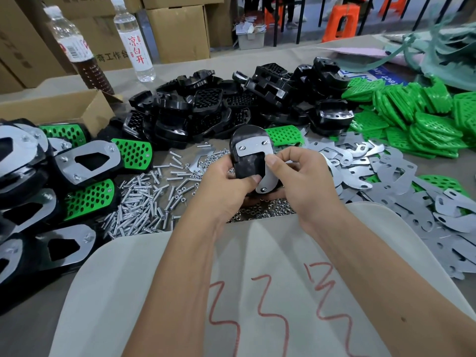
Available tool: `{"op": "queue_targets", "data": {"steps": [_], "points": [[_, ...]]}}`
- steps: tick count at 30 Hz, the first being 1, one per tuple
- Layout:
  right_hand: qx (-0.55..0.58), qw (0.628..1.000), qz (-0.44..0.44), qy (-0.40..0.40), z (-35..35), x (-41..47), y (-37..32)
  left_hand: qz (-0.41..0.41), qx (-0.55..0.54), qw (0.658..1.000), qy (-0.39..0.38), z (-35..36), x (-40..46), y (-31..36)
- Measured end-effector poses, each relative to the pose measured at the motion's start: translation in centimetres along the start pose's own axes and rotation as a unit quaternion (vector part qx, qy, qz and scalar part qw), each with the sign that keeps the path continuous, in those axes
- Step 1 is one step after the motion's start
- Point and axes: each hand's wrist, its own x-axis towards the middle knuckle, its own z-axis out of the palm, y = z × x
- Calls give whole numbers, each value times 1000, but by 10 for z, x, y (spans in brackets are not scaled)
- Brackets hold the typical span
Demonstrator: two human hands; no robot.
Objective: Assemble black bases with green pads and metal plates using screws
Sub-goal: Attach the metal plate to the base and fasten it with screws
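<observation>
Hidden: I can't see the black base's (246, 161) underside | left hand (226, 182) curled around its lower left | right hand (296, 176) pinches the metal plate (257, 150) | frame centre, above the screws (144, 199).

A black base (246, 161) with a metal plate (257, 161) screwed on its upturned face stands tilted above the loose screws (144, 204), with bare bases (231, 104) heaped behind, green pads (417, 117) at right and plates (401, 191) spread below them.
</observation>
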Motion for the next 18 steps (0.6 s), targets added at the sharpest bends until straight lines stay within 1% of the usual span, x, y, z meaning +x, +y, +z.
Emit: {"op": "queue_targets", "data": {"steps": [3,7,9,11,14,16,18], "points": [[-12,1000,-3,8,1,1,3,-9,-9,1000,-9,-1,0,1],[-15,999,-29,2,1,1,5,-10,-38,999,-10,-2,-3,1],[7,999,-40,-2,1,0,4,-14,-64,998,-6,-3,-5,2],[50,998,-33,-11,0,-1,3,-17,-78,997,-6,-4,-6,4],[83,995,-12,-60,-2,-1,0,-9,-74,997,-7,-6,-6,6],[70,993,-18,-98,-4,-1,-1,0,-79,997,8,-7,-7,6],[52,991,-26,-116,-5,-2,-2,-1,-119,993,18,-8,-7,8]]}}
